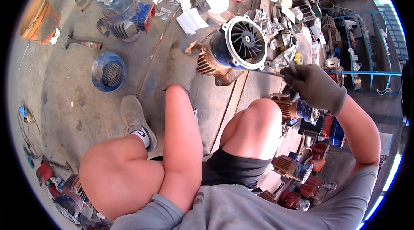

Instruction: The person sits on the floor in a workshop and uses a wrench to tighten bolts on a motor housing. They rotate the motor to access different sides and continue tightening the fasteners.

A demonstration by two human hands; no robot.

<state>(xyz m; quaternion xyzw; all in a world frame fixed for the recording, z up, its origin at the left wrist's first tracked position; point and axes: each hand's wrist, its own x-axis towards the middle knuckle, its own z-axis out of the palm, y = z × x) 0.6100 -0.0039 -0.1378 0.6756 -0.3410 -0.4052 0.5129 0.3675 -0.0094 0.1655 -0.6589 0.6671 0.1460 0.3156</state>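
An electric motor (pixel 220 46) with a blue housing and rusty fins lies tilted on the floor before me. Its open round end, with a pale metal rim, shows a black bladed fan (pixel 246 39). My left hand (pixel 180 64), in a grey-brown work glove, is beside the rusty end of the motor; its fingers blur into the floor's colour, and I cannot tell their grip. My gloved right hand (pixel 317 87) is closed around a thin dark metal rod-shaped tool (pixel 271 73), whose far end reaches the lower edge of the fan rim. The tool's grip end is hidden by the glove.
A blue round perforated cover (pixel 110 72) and a hammer (pixel 84 42) lie to the left. Another motor (pixel 123 10) stands upright behind them, near an orange bucket (pixel 41 16). Parts and wrappings crowd the back right, before a blue rack (pixel 373 72). More motors (pixel 293 167) sit at lower right.
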